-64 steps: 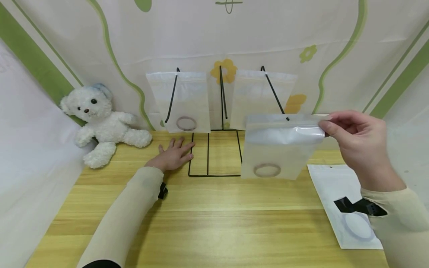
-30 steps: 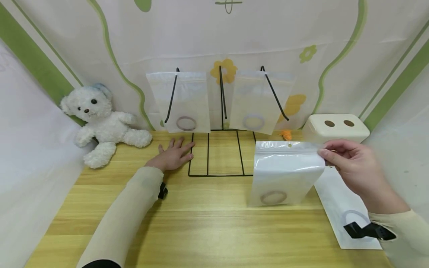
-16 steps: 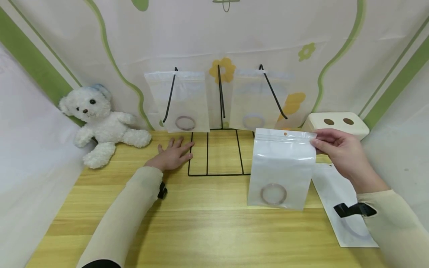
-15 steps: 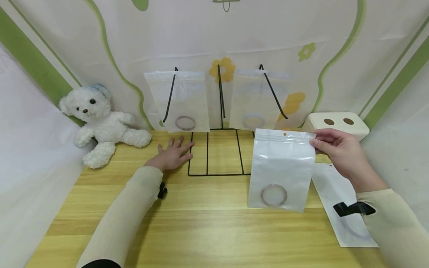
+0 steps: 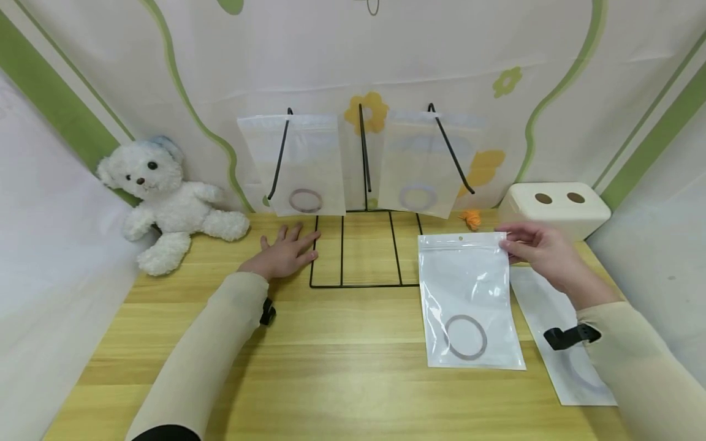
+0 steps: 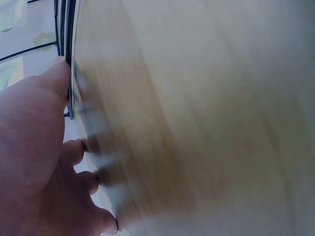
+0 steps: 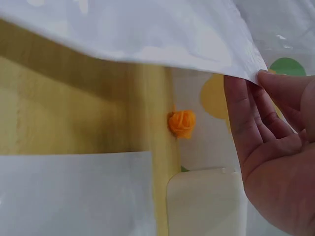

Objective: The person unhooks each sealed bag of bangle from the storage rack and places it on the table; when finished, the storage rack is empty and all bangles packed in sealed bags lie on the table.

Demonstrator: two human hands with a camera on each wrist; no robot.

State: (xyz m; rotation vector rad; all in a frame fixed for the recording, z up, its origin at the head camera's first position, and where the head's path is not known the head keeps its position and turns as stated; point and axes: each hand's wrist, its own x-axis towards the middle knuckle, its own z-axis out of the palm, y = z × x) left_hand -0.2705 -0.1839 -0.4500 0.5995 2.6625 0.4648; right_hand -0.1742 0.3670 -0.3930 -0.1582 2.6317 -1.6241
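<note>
My right hand [image 5: 543, 254] pinches the top right corner of a white zip bag [image 5: 469, 282] with a pinkish ring showing in its lower part. In the right wrist view, thumb and fingers nip the edge of that bag [image 7: 162, 34]. My left hand [image 5: 282, 254] lies spread on the table, fingertips at the left side of the black wire rack [image 5: 353, 286]. Two similar bags hang from the rack's outer prongs: the left bag [image 5: 309, 153] has a pinkish ring, the right bag [image 5: 419, 159] a pale lilac one. The middle prong [image 5: 365, 147] carries no bag.
Another white bag [image 5: 551, 324] lies flat at the right, partly under my forearm. A cream box [image 5: 557, 211] with two round holes stands at the back right beside a small orange object [image 5: 471, 219]. A white teddy bear [image 5: 165, 202] sits at the back left.
My right hand has drawn the pinched bag off the rack's right prong toward the front and lowered it to the table. The left hand has stayed in place.
</note>
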